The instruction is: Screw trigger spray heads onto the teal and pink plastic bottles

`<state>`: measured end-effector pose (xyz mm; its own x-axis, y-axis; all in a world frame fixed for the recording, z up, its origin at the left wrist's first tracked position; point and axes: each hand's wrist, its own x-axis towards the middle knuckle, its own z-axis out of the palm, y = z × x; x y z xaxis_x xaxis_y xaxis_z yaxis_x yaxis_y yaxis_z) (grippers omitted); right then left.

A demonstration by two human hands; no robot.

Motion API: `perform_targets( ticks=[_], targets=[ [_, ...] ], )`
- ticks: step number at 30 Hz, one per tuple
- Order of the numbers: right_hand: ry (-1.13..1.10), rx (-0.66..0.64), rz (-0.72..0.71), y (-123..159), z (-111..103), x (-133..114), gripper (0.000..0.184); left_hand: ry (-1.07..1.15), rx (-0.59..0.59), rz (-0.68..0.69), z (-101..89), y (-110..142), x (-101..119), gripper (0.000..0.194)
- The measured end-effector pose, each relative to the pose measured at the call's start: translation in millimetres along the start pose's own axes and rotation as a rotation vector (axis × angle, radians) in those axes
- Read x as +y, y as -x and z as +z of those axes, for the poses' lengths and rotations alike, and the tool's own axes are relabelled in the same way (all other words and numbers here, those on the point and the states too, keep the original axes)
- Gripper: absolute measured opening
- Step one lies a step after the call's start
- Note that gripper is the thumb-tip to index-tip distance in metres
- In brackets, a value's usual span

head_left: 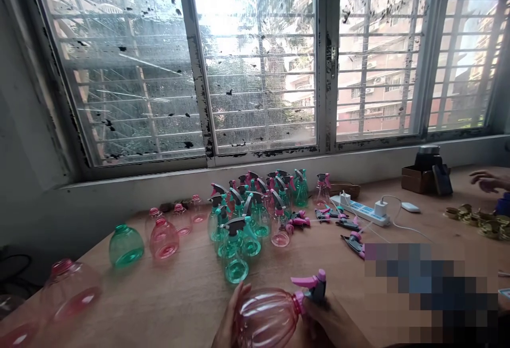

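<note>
A clear pink spray bottle (266, 316) lies on its side between my hands at the bottom of the view, its neck toward the right. My left hand (229, 321) is wrapped round the base end of the bottle. At the neck, my right hand (330, 316) grips the pink and grey trigger sprayer (314, 287), which sits on the bottle's mouth. Some of the right fingers are hidden behind the sprayer. Just beyond stands a green spray bottle (236, 255) with a dark sprayer, at the front of a group of finished-looking green and pink spray bottles (281, 231).
Pink bottles without sprayers (165, 239) and a green one (126, 247) stand at left. Loose trigger sprayers (353, 243) lie right of the group, near a white power strip (360, 211) with cables. Another person's hand (490, 180) is at far right, by gold-coloured pieces (492, 226).
</note>
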<state>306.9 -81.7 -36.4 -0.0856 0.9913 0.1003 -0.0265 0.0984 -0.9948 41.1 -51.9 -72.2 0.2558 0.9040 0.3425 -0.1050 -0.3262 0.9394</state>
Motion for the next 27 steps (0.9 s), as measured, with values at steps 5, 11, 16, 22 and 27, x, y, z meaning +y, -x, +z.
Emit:
perform_targets(
  ticks=[5,11,16,22,27],
  targets=[
    [0.037,-0.042,-0.282,-1.4,-4.8,-7.2,0.046,-0.002,0.032,0.018,9.0,1.3,5.3,0.121],
    [0.081,-0.168,-0.435,-4.7,-4.3,-8.8,0.036,0.016,0.037,-0.130,8.7,7.2,37.0,0.107],
    [0.145,-0.072,-0.294,8.5,-6.3,0.8,0.033,-0.046,0.089,-0.106,11.3,8.5,54.8,0.086],
    [0.039,-0.077,-0.143,13.0,-1.7,-4.8,0.043,-0.046,0.106,0.065,25.8,12.9,54.8,0.077],
    [0.024,-0.039,-0.150,10.2,1.8,-9.7,0.051,-0.097,0.111,0.033,37.7,18.0,67.7,0.078]
  ],
)
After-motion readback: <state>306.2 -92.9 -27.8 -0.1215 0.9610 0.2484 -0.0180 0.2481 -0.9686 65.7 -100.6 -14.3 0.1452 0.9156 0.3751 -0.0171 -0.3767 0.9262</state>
